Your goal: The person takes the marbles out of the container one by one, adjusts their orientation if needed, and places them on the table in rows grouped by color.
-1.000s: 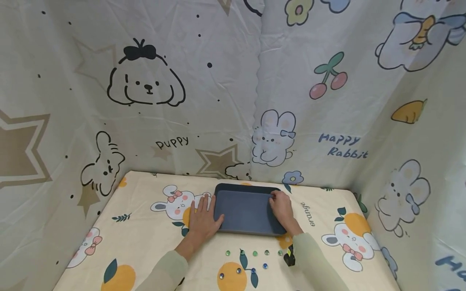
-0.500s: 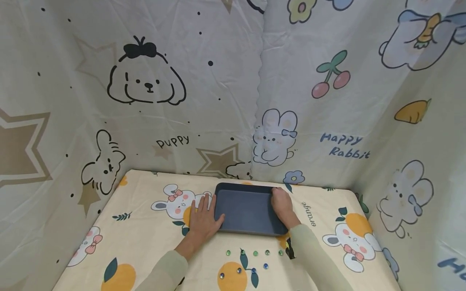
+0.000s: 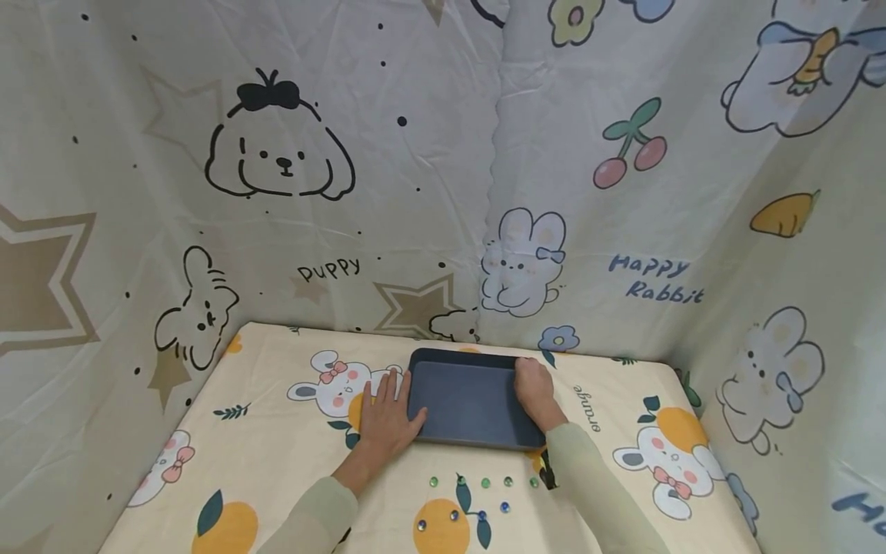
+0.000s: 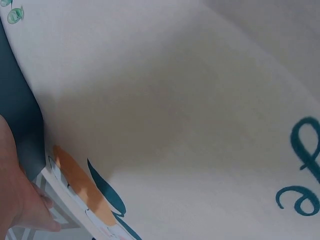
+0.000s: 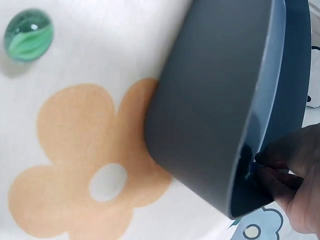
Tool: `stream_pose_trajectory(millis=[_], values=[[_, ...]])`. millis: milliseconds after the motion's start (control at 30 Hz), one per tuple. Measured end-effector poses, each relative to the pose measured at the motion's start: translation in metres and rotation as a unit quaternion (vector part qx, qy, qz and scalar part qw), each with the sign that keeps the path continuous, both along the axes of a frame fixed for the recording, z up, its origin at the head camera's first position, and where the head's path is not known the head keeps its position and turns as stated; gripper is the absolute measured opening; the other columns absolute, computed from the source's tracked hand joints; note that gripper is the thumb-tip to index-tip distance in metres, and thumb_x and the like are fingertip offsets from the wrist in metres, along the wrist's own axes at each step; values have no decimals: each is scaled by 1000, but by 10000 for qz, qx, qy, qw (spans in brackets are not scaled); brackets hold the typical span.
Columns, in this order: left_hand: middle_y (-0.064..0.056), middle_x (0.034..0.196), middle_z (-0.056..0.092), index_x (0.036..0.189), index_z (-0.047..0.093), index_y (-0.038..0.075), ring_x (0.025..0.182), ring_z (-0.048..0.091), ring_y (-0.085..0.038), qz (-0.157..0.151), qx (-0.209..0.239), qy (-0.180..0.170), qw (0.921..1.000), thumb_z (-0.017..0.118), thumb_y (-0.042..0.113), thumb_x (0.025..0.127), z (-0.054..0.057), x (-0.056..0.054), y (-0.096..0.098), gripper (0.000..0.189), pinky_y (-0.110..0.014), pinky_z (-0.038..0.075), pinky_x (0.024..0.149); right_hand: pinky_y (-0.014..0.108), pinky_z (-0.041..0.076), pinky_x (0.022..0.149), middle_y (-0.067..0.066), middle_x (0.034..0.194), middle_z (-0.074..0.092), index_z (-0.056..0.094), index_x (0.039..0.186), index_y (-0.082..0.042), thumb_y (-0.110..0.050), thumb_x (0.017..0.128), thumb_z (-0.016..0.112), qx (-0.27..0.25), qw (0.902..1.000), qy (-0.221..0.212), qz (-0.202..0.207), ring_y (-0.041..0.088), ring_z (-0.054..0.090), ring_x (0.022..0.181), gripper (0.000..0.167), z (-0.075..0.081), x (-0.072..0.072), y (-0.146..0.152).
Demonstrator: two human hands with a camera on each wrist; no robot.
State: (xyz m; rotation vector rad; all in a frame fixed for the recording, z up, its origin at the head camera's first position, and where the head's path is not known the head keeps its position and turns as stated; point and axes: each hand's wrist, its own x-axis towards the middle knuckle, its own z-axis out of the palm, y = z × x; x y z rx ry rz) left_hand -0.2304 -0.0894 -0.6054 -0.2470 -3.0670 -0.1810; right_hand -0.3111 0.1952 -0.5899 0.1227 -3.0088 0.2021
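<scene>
A dark grey rectangular tray (image 3: pixel 460 400) lies near the table's far edge. My left hand (image 3: pixel 388 415) rests at its left side, fingers straight and pointing away, thumb at the rim. In the left wrist view, that hand (image 4: pixel 20 190) is partly cut off beside the tray's dark wall (image 4: pixel 20 100). My right hand (image 3: pixel 536 392) reaches over the tray's right rim. In the right wrist view, its thumb and finger (image 5: pixel 277 187) pinch a small blue marble (image 5: pixel 253 167) inside the tray, mostly hidden by the fingertips.
Several green marbles (image 3: pixel 485 482) stand in a row in front of the tray, with several blue marbles (image 3: pixel 454 515) nearer me. A small black object (image 3: pixel 547 471) shows beside my right sleeve. Printed fabric (image 3: pixel 346 292) hangs right behind the table.
The right hand has shifted slightly at the tray's right rim and its fingers look more closed from above. The left hand and the marbles on the table have stayed put.
</scene>
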Motion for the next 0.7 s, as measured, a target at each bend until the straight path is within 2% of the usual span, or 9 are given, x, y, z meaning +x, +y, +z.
stream_pose_trajectory(millis=[233, 533, 600, 700], values=[[-18, 159, 30, 156, 32, 8, 146, 28, -34, -32, 12, -19, 10000, 45, 61, 95, 0, 0, -1, 82, -58, 14, 116, 46, 56, 60, 18, 79, 68, 69, 82, 2, 6, 89, 63, 177, 9996, -196, 14, 33, 69, 73, 10, 2, 0, -2], [-18, 160, 28, 157, 30, 10, 147, 25, -34, 8, -35, -143, 9999, 44, 62, 95, -3, -1, 1, 83, -58, 11, 117, 44, 56, 61, 19, 80, 64, 68, 82, 1, 6, 88, 66, 633, 9971, -158, 396, 31, 68, 75, 8, 1, 3, 1], [-18, 160, 27, 158, 30, 9, 147, 24, -34, 8, -37, -164, 9999, 44, 62, 95, -3, -2, 1, 83, -58, 11, 117, 43, 56, 60, 19, 79, 63, 67, 82, 1, 5, 89, 65, 541, 9977, -103, 403, 31, 67, 73, 8, 0, 2, 3], [-18, 160, 28, 157, 30, 9, 147, 25, -34, 21, -23, -137, 9999, 45, 62, 95, -2, -2, 0, 83, -58, 11, 117, 43, 54, 60, 17, 78, 64, 67, 80, 1, 7, 88, 62, 77, 9994, -26, 331, 30, 65, 70, 10, 2, 2, 6]])
